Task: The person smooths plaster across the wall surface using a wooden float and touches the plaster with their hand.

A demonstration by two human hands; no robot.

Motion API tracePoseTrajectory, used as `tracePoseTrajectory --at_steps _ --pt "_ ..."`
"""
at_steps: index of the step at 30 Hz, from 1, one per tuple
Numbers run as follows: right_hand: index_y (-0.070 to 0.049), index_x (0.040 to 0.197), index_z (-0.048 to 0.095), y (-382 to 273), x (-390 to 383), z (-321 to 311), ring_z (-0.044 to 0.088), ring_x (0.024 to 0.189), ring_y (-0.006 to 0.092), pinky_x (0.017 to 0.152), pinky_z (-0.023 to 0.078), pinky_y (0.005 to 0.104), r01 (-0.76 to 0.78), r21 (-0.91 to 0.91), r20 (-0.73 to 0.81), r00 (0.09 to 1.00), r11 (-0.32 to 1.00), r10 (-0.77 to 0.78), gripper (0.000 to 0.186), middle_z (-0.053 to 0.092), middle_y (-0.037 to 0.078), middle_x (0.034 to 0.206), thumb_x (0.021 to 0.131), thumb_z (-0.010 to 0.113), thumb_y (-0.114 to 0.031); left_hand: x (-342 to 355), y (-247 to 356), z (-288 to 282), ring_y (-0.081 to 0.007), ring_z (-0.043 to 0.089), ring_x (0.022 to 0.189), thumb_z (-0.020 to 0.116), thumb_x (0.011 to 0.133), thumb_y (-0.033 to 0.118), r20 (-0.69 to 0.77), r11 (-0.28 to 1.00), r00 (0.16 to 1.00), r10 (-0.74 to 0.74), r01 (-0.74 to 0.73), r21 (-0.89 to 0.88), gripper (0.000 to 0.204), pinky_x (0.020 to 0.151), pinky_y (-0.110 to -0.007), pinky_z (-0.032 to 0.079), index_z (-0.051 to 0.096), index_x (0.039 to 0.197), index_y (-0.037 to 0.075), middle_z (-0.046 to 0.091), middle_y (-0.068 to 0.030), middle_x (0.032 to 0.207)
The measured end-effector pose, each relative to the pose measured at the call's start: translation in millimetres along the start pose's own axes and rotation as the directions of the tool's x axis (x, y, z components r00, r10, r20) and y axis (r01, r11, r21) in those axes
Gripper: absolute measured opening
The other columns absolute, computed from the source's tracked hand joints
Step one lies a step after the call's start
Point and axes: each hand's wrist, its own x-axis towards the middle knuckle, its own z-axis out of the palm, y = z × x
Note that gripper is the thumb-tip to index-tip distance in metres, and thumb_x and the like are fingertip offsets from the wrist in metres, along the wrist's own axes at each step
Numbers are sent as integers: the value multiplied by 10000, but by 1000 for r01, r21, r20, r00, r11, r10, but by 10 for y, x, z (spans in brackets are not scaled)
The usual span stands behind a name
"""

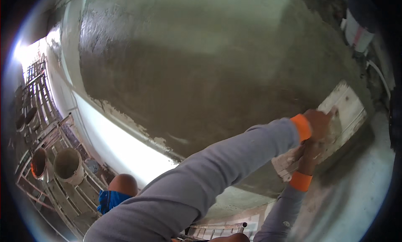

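Observation:
Against the wet grey plaster of the wall (201,83), a long, pale plastering float (345,106) lies tilted, its face smeared with mortar. My left hand (317,122), in a grey sleeve with an orange cuff, reaches across from the lower left and is closed at the float's middle. Just below it, my right hand (309,154) comes up from the lower edge, closed on the same float near its lower part. The two hands nearly touch. The fingers' exact grip on the back of the float is partly hidden.
Bamboo-like scaffold slats (54,158) run down the left side, far below. A pale bucket (69,166) and an orange-rimmed bucket (39,163) stand on them. A white container (359,33) and a pale hose (379,74) are at upper right. My bent knee (123,184) shows lower left.

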Motion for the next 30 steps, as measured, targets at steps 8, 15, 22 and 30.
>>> tracePoseTrajectory --at_steps 8,15,22,30 --pt "-87 783 571 -335 -239 -10 513 551 150 514 445 297 -503 178 141 863 845 484 136 520 23 679 817 642 -199 -2657 -195 -184 -184 636 746 652 867 407 215 858 959 -184 263 -442 715 696 -322 501 343 1426 86 643 -106 878" --pt "-69 759 577 -955 72 1439 525 533 168 501 465 312 -393 281 504 837 876 214 113 511 30 631 775 658 -145 -4511 -823 714 -148 634 564 620 888 424 421 671 733 -535 671 -316 611 581 -298 531 467 1340 42 670 -86 811" --pt "-76 784 584 -812 374 1289 532 554 170 515 443 311 -295 150 397 892 944 215 93 519 36 666 755 644 -140 -5219 -659 908 -274 652 784 626 849 498 509 699 704 -495 671 -248 676 748 -390 507 465 1352 77 684 -73 877" --pt "30 875 625 63 37 -207 561 738 135 633 454 282 -119 -174 -54 992 978 111 169 618 48 863 731 634 -57 -5334 -828 452 -312 645 815 627 839 505 503 731 701 -505 658 -183 727 744 -405 510 391 1410 121 652 -120 938"
